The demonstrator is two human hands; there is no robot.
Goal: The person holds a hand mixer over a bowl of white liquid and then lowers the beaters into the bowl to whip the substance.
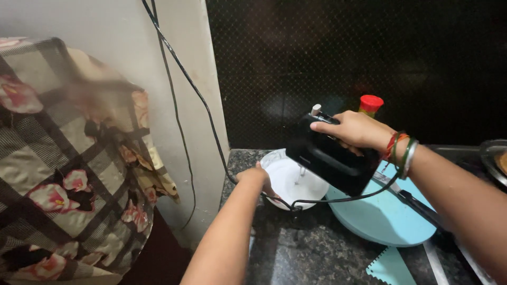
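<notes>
My right hand [355, 129] grips the handle of a black electric hand mixer [330, 158], held tilted over a white bowl [296, 182]. Its metal beaters [301, 174] dip into a white mixture inside the bowl. My left hand [254, 177] holds the bowl's near left rim. The mixer's black cord [206, 113] runs from the mixer under the bowl's edge and up the wall at the left. Bangles and red thread circle my right wrist.
A round light-blue board [383, 219] lies right of the bowl on the dark speckled counter [306, 253], with a long black-handled tool [417, 206] across it. A red-capped bottle [369, 104] stands behind. A teal toothed scraper [391, 266] lies near front. A floral checked cloth [68, 174] covers something at left.
</notes>
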